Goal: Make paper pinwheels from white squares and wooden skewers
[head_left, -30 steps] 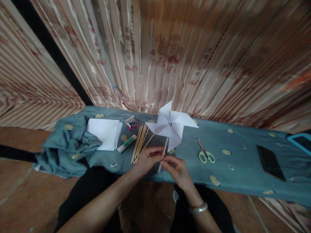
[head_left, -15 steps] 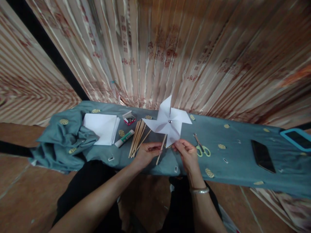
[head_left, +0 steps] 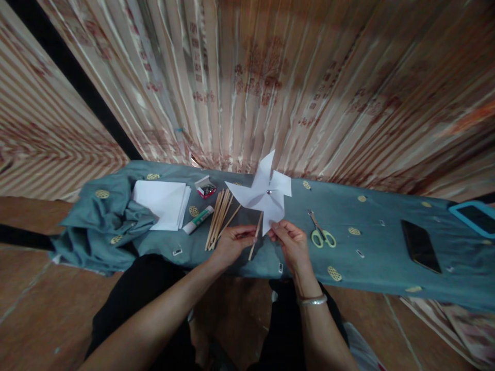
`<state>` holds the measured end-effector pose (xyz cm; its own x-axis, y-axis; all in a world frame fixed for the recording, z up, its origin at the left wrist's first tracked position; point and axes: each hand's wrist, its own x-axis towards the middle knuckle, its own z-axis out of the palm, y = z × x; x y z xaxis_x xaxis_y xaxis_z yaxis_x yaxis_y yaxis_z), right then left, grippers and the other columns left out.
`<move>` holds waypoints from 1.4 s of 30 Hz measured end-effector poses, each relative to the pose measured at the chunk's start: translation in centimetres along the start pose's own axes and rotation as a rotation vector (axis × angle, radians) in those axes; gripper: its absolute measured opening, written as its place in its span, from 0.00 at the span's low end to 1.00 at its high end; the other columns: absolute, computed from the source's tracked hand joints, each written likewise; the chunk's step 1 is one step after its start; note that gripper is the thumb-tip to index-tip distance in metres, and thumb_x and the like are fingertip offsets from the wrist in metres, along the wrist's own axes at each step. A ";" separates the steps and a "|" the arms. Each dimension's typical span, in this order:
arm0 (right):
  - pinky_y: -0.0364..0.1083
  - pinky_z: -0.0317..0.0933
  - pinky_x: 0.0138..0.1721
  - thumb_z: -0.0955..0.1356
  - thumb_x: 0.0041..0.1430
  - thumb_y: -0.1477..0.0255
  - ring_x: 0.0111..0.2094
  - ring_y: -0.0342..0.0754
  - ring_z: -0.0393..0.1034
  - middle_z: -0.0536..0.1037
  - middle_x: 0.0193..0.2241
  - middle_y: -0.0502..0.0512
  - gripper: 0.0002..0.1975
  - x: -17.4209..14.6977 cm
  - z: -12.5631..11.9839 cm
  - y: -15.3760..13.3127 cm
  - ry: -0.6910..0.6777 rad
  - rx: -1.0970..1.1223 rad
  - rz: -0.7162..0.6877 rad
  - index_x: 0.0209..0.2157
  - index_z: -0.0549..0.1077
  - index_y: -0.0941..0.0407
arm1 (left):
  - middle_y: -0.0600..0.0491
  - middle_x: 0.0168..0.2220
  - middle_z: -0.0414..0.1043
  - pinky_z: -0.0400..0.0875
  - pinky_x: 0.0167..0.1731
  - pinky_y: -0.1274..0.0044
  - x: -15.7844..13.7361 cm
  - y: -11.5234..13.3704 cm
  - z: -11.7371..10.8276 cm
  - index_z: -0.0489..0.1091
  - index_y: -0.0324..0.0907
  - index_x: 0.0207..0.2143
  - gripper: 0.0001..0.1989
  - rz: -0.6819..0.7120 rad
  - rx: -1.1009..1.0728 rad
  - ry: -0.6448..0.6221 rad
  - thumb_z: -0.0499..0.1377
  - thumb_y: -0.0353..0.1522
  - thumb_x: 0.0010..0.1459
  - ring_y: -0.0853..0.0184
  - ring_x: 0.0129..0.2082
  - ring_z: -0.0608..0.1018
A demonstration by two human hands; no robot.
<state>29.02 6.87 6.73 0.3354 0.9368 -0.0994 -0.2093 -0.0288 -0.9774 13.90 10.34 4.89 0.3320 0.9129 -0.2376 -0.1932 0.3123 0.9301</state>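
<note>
A white paper pinwheel with a shiny pin at its centre stands tilted on a thin wooden stick above the cloth. My left hand is closed on that stick, pinching it below the blades between thumb and fingers. With its fingertips, my right hand pinches the lower blade of the pinwheel. Left of the pinwheel lie several loose wooden sticks and a glue stick. Scissors with pale green handles rest to the right of my right hand.
A stack of white paper and a small open box of pins lie on the left of the blue-green cloth. Towards the right are a dark phone and a blue-framed device. A striped curtain hangs behind.
My right hand has moved slightly left with the lower blade. The right blade now looks folded or turned differently. My left hand stays on the stick.
</note>
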 end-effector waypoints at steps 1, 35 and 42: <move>0.42 0.59 0.24 0.76 0.40 0.58 0.19 0.41 0.63 0.75 0.17 0.49 0.16 0.0 0.1 0.0 -0.004 0.003 0.004 0.19 0.73 0.54 | 0.52 0.28 0.79 0.71 0.39 0.74 0.0 0.0 0.0 0.80 0.39 0.31 0.15 0.002 0.000 0.000 0.70 0.30 0.35 0.67 0.29 0.77; 0.50 0.64 0.49 0.77 0.42 0.64 0.42 0.47 0.74 0.81 0.39 0.54 0.19 1.7 -6.7 -0.7 0.377 -0.060 -0.333 0.39 0.78 0.54 | 0.55 0.24 0.77 0.69 0.33 0.78 -0.2 -0.9 0.3 0.81 0.40 0.27 0.14 -0.042 -0.014 -0.110 0.70 0.29 0.31 0.70 0.26 0.74; 0.51 0.67 0.43 0.77 0.41 0.64 0.34 0.47 0.75 0.82 0.30 0.53 0.16 1.9 -6.1 -0.2 0.309 -0.076 -0.260 0.34 0.79 0.54 | 0.54 0.24 0.78 0.71 0.33 0.77 -0.1 -1.8 0.3 0.80 0.39 0.27 0.14 -0.042 -0.004 -0.109 0.71 0.29 0.31 0.70 0.26 0.75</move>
<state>35.33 6.48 5.63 0.6306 0.7679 0.1126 -0.0163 0.1582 -0.9873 14.47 9.60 3.34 0.4381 0.8650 -0.2445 -0.1802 0.3510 0.9189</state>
